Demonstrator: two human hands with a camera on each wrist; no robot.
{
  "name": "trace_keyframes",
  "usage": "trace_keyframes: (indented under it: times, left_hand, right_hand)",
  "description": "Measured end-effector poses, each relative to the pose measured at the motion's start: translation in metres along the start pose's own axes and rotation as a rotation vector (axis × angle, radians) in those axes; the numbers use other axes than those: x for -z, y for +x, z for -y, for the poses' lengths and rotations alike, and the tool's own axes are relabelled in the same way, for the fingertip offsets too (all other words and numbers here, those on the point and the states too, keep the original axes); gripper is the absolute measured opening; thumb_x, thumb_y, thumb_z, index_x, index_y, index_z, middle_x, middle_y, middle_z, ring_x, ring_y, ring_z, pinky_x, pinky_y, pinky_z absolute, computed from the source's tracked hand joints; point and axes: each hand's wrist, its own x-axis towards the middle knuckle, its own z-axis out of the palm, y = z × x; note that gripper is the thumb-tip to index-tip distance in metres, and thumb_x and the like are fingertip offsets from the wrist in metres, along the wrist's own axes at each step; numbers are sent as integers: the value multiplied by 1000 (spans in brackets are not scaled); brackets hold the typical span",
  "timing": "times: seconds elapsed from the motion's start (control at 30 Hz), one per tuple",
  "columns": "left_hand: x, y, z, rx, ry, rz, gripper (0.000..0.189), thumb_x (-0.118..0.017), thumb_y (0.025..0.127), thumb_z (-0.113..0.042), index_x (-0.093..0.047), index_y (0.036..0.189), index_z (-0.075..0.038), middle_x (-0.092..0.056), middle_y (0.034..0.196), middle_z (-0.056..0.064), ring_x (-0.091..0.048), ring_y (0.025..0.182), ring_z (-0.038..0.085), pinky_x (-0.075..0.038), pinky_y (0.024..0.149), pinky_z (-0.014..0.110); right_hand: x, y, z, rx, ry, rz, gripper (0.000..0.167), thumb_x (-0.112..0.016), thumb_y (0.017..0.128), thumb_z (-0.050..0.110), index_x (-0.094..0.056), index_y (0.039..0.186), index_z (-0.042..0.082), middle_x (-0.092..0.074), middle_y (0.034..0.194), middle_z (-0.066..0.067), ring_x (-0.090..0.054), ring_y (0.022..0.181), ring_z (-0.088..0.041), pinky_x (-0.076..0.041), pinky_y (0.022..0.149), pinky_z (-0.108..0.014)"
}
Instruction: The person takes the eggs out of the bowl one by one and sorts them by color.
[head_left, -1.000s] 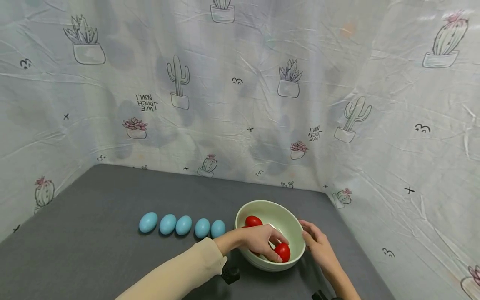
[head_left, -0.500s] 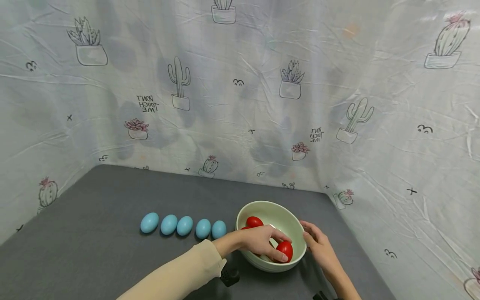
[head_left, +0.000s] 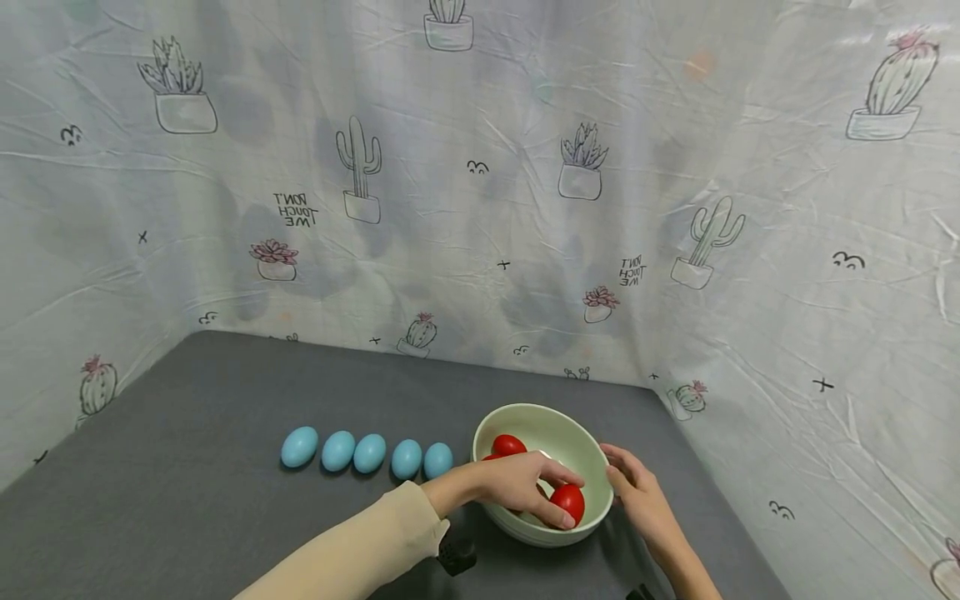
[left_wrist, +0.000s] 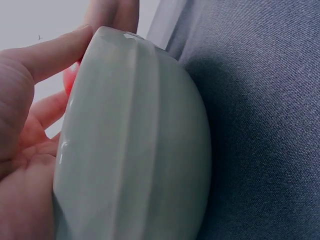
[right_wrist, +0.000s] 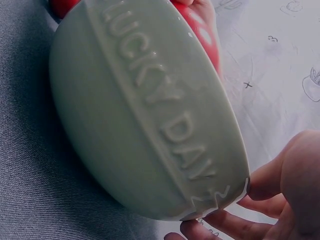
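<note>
A pale green bowl (head_left: 536, 536) stands on the grey cloth with several red eggs in it. One red egg (head_left: 508, 445) lies at its far left, and another peeks out beside it, partly covered. My left hand (head_left: 525, 483) reaches over the left rim, thumb and fingers around a red egg (head_left: 568, 504) low at the right inside. My right hand (head_left: 639, 492) holds the bowl's right side, its thumb and fingertips against the rim. Raised lettering runs along the outer wall (right_wrist: 150, 85) in the right wrist view. The left forearm hides part of the bowl.
Left of the bowl, several blue eggs (head_left: 369, 453) stand in a row on the grey cloth (head_left: 225, 525). The right wrist view shows a red rounded thing (right_wrist: 64, 6) beyond the bowl. Cactus-printed curtains (head_left: 465, 233) rise behind and at both sides.
My left hand and the red egg at its fingers shifted slightly right between the first two frames, then stayed nearly still. My right hand keeps its place at the bowl.
</note>
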Motion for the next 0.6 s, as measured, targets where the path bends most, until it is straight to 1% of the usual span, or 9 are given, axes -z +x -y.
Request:
trace_keyframes:
  times: [0.07, 0.13, 0.17, 0.27, 0.3, 0.37, 0.4, 0.53, 0.6]
  left_hand:
    - [0, -2, -1, -6, -21, -8, 53, -75, 90, -22, -58, 140, -15, -60, 124, -14, -57, 105, 4, -55, 75, 24]
    - [0, -6, -3, -17, -71, -20, 53, -73, 91, -21, -57, 141, -16, -59, 126, -15, -60, 103, 5, -56, 65, 27]
    - [-1, -9, -4, -30, -101, -30, 53, -72, 92, -20, -56, 142, -16, -59, 127, -14, -61, 103, 5, -56, 63, 28]
    - [-1, -19, -9, -80, -186, -82, 53, -69, 94, -19, -52, 144, -16, -58, 127, -12, -64, 103, 7, -58, 62, 36]
    - [-1, -24, -11, -95, -214, -108, 54, -68, 94, -19, -52, 145, -15, -57, 127, -11, -64, 104, 8, -59, 64, 38]
    - [-1, -35, -14, -122, -241, -178, 53, -68, 95, -20, -51, 145, -15, -57, 128, -7, -64, 106, 11, -60, 74, 42]
    - [1, -42, -16, -127, -241, -222, 54, -69, 94, -20, -51, 145, -15, -57, 127, -5, -64, 107, 12, -60, 76, 42]
    - [9, -72, -19, -103, -194, -400, 54, -71, 93, -24, -53, 143, -17, -55, 130, 1, -62, 110, 18, -58, 81, 33]
    - [14, -86, -19, -86, -184, -472, 54, -73, 92, -25, -54, 142, -18, -54, 131, 3, -62, 109, 20, -57, 82, 31]
  right_hand:
    - [0, -1, 0, -1, 5, 0, 37, -46, 106, 10, -48, 141, -1, -54, 134, -22, -59, 107, -27, -54, 74, -33]
    - [0, -1, 1, -2, 9, -2, 37, -46, 105, 9, -48, 140, -1, -55, 134, -22, -59, 107, -27, -55, 74, -33]
    - [-1, -2, 1, -3, 12, -1, 36, -46, 105, 9, -48, 140, -1, -54, 134, -22, -59, 107, -27, -55, 74, -33]
    - [0, -1, 2, -3, 9, 3, 37, -46, 105, 9, -48, 141, -1, -54, 135, -22, -59, 107, -27, -55, 74, -33]
    - [0, -1, 2, -3, 8, 3, 37, -46, 106, 10, -48, 141, -1, -54, 135, -22, -59, 108, -27, -55, 74, -33]
    - [0, 0, 2, 1, 4, 1, 37, -46, 106, 10, -48, 141, 0, -53, 135, -22, -59, 108, -27, -55, 73, -33]
    - [0, 0, 2, 3, -1, 1, 37, -46, 106, 10, -47, 141, 0, -53, 135, -22, -59, 107, -27, -55, 73, -33]
    - [0, 0, 3, 7, -8, 0, 37, -45, 106, 9, -48, 141, 0, -53, 135, -23, -58, 108, -28, -54, 72, -33]
    - [1, 0, 2, 2, -14, -6, 36, -46, 106, 9, -49, 141, 1, -53, 135, -22, -58, 108, -28, -54, 72, -33]
